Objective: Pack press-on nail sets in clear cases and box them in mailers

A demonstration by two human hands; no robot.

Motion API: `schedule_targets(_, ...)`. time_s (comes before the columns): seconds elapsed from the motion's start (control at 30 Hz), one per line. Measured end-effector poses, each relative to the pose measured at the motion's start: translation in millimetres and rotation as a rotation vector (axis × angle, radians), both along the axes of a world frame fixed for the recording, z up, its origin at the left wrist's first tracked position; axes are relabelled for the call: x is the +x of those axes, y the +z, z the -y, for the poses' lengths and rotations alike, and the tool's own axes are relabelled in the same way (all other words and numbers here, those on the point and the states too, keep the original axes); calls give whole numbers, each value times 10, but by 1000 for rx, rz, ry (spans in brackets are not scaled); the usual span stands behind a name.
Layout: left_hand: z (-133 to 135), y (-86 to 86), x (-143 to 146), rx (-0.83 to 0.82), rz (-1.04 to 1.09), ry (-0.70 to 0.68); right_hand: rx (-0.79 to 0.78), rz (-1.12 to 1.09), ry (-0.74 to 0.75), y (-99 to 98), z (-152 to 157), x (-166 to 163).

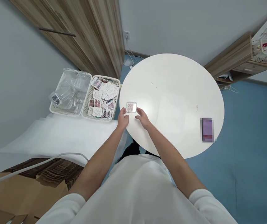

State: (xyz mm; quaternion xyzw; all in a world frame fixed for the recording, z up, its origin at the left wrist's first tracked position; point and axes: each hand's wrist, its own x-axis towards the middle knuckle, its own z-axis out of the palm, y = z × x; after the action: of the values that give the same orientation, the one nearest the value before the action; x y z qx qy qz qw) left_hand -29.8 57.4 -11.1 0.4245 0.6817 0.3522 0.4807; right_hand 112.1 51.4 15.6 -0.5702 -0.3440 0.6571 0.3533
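Observation:
A small clear plastic box (131, 107) with a pink-patterned card in it is at the left part of the round white table (175, 81). My left hand (122, 119) is at the box's left edge, thumb and fingers apart. On the opposite side, my right hand (143, 119) has its fingertips by the right edge, thumb spread away from them. Both sets of fingertips are very close to the box; whether they touch it is too small to tell. Neither hand is wrapped around anything.
Left of the table, one white basket (85, 107) holds clear plastic packages and another basket (118, 81) holds several patterned cards. White sheeting (54, 133) lies in front of them, above flattened cardboard (30, 189). A blurred purple item (207, 129) lies near the table's right edge.

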Motion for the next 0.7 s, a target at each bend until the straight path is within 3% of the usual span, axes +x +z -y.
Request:
schedule_targets(0.33,-58,38,10,-65,-34,54,-46,7,-84,-59,-12,-17)
schedule_targets(0.5,65,150,135,3,-41,-40,-36,51,-153,18,178,163)
schedule_targets(0.7,384,291,536,33,6,-235,21,123,-226,197,601,701)
